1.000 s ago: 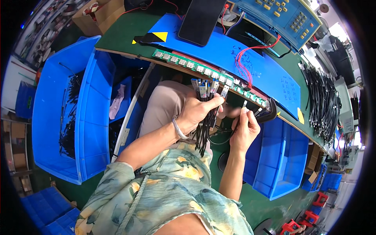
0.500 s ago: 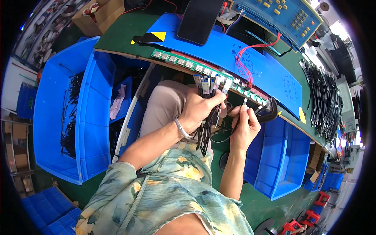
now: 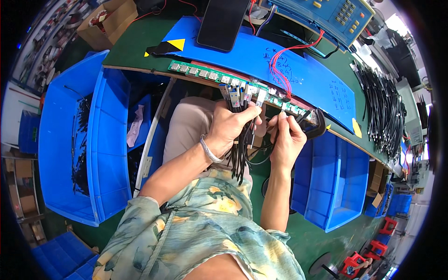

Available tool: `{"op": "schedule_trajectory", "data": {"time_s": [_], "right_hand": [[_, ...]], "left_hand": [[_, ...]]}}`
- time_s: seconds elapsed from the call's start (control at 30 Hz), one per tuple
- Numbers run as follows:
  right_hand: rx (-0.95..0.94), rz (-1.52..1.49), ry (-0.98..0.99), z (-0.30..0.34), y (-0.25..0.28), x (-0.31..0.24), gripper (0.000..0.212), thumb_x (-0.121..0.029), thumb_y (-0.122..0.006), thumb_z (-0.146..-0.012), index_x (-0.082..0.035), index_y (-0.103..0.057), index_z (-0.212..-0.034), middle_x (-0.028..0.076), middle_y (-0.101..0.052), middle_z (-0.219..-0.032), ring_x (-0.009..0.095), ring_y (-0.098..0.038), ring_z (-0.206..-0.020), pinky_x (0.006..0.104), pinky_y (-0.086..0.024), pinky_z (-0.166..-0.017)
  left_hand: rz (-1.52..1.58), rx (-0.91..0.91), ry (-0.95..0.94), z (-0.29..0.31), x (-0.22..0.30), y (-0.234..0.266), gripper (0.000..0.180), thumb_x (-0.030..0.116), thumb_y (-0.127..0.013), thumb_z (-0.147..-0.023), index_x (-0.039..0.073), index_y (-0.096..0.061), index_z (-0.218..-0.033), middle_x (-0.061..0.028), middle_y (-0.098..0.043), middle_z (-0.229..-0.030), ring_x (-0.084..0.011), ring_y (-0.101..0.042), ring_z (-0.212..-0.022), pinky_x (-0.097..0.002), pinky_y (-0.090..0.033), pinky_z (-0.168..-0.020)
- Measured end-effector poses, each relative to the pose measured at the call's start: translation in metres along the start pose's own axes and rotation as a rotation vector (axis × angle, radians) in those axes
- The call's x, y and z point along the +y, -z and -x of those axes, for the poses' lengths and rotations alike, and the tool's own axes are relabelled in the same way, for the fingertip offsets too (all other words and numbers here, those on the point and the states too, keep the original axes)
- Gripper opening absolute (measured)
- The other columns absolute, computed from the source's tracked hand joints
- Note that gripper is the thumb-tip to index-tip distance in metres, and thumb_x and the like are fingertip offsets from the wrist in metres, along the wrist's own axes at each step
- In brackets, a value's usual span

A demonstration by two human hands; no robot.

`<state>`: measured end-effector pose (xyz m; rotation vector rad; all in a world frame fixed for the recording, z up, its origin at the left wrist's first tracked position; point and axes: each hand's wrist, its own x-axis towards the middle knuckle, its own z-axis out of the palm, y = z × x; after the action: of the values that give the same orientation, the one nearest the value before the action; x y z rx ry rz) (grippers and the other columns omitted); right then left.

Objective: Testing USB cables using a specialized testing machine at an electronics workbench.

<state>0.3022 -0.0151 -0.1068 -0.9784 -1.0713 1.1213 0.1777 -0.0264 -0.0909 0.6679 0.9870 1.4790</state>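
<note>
My left hand (image 3: 228, 125) is closed around a bundle of black cables (image 3: 240, 161), with their flat metal-and-white plugs fanned out above the fingers. One plug points up close to the long green circuit board (image 3: 193, 71), which runs along the bench's front edge and carries a row of sockets. My right hand (image 3: 288, 137) pinches the end of a black cable, its pale plug (image 3: 283, 114) up against the right part of the board. That cable loops back toward the bundle. Whether the plug sits in a socket I cannot tell.
A blue tester (image 3: 326, 21) with yellow buttons stands behind, red wires (image 3: 280, 70) running from it to the board. A black phone (image 3: 221, 25) lies on the blue sheet. More black cables (image 3: 380, 112) hang at the right. Blue bins (image 3: 109, 154) flank my legs.
The view has shifted slightly, so the bench sits a little further left and up. Both hands keep their grips; the right hand's plug is still at the board.
</note>
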Motion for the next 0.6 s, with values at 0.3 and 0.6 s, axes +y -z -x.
{"op": "schedule_trajectory", "data": {"time_s": [0.3,0.6], "right_hand": [[0.01,-0.007,-0.076,0.0,0.0,-0.006,0.018,-0.009,-0.051,-0.083,-0.002,-0.058,-0.068,0.004,-0.057,-0.062,0.003,-0.038,-0.041,0.0166,-0.027,-0.037],[-0.033,-0.058,-0.153,0.014,-0.001,-0.01,0.022,-0.015,-0.047,-0.086,-0.003,-0.055,-0.07,0.003,-0.057,-0.066,0.001,-0.029,-0.04,0.017,-0.02,-0.035]], "left_hand": [[-0.001,0.016,0.033,0.002,-0.002,0.0,0.005,0.007,-0.058,-0.073,0.003,-0.057,-0.071,-0.0042,-0.057,-0.059,-0.009,-0.053,-0.049,-0.0205,-0.041,-0.046],[-0.024,0.016,0.057,-0.005,-0.001,-0.001,0.007,0.01,-0.059,-0.073,0.004,-0.057,-0.071,-0.004,-0.057,-0.058,-0.0087,-0.053,-0.048,-0.0204,-0.04,-0.042]]}}
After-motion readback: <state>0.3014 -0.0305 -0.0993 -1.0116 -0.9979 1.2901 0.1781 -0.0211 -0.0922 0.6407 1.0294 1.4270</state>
